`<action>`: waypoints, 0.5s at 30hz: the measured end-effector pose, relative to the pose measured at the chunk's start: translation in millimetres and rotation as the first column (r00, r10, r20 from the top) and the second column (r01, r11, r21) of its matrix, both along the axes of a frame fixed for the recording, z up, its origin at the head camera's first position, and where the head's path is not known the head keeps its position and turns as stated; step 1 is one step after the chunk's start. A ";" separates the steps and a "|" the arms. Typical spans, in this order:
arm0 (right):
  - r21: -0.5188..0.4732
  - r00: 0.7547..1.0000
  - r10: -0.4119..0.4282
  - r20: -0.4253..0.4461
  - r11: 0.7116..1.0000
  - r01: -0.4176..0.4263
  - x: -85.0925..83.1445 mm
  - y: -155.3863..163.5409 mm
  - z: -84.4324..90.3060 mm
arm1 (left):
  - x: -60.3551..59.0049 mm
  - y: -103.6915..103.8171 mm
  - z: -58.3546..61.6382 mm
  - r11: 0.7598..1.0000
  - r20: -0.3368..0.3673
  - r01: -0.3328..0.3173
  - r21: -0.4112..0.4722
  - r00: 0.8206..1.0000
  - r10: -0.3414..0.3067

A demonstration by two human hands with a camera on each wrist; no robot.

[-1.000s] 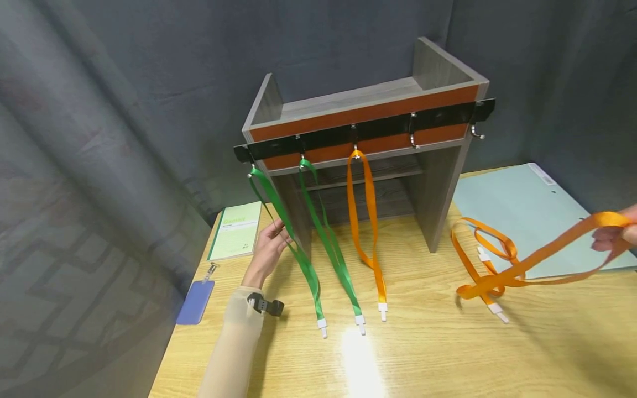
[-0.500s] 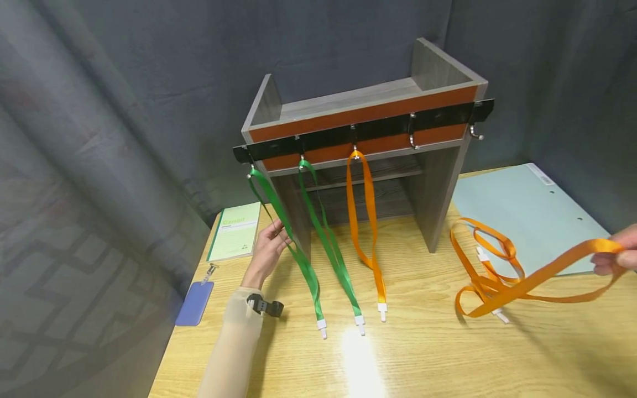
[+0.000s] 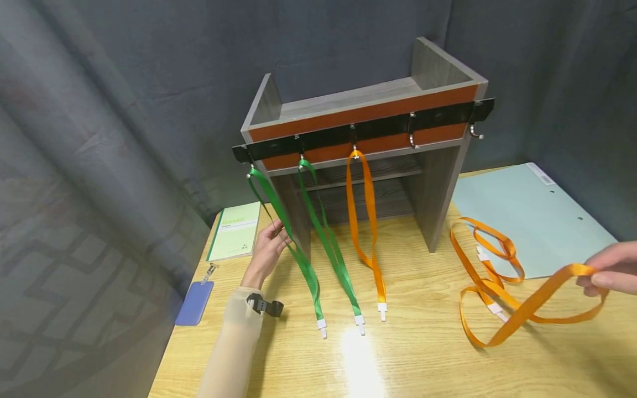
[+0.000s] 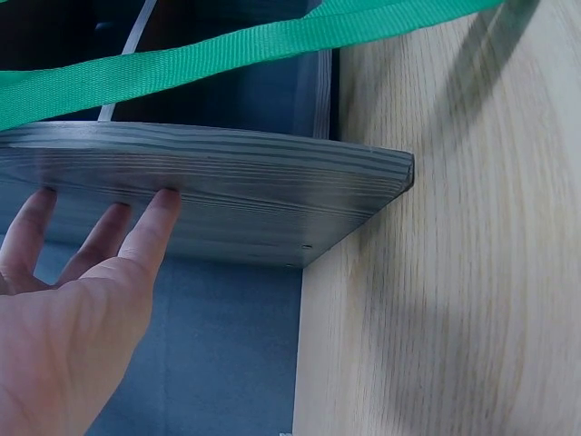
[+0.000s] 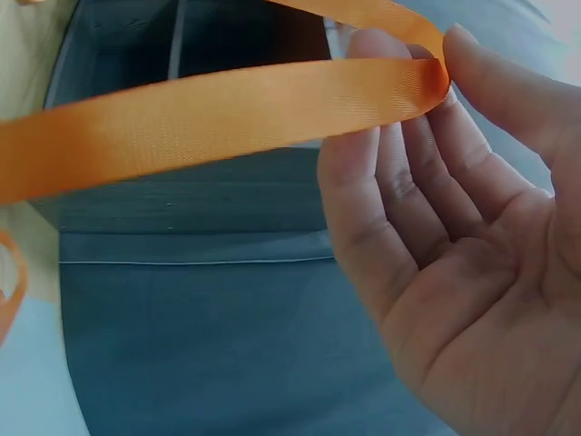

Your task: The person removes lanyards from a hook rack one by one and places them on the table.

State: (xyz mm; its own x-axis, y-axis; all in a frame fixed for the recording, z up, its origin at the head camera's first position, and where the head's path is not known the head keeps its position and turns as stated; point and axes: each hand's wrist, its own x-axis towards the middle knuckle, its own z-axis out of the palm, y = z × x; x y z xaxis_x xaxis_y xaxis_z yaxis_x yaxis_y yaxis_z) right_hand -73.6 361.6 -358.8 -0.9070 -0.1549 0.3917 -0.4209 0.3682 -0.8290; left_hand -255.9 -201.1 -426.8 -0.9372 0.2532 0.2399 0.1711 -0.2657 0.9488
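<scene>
My right hand [image 3: 614, 269] pinches the loop of an orange lanyard [image 5: 218, 118] between thumb and fingers at the right side. The rest of that lanyard sags to the table and overlaps a second orange strap [image 3: 465, 251] lying there with white clips. My left hand [image 3: 269, 249] touches the grey side panel [image 4: 209, 195] of the small shelf with straight fingertips. Two green lanyards [image 3: 281, 204] [image 3: 328, 237] hang from the left hooks of a black hook rail [image 3: 383, 127]. An orange lanyard [image 3: 369, 199] hangs from the middle hook. Two hooks at the right hold nothing.
A green-edged notebook [image 3: 235, 232] and a blue badge holder [image 3: 195, 303] with a clip lie on the left of the wooden table [image 3: 423, 354]. A pale blue folder [image 3: 527, 210] lies at the right behind the orange straps. Grey curtain [image 3: 348, 38] stands behind.
My right hand has moved left and down, further into view, with the orange lanyard. The strap's lower bend has sunk nearer the front. My left hand has stayed at the shelf's side.
</scene>
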 end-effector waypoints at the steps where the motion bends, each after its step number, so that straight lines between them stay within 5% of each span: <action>1: 0.037 1.000 -0.009 -0.003 0.999 0.009 -0.4 0.3 -1.4 | -0.1 0.0 0.0 1.000 0.003 0.000 0.001 1.000 0.000; 6: 0.214 0.999 0.027 -0.022 0.977 -0.021 3.5 -2.9 -5.4 | -0.1 -0.1 0.6 1.000 0.017 0.001 0.002 1.000 -0.001; 11: 0.174 0.968 0.250 -0.014 0.954 -0.244 8.5 -7.9 -4.7 | 0.3 -0.2 0.7 1.000 0.016 0.004 -0.007 1.000 -0.004; 15: 0.244 0.969 0.241 0.050 0.938 -0.246 6.8 -13.1 -1.2 | 0.5 -0.4 0.3 1.000 0.020 0.006 0.005 1.000 -0.006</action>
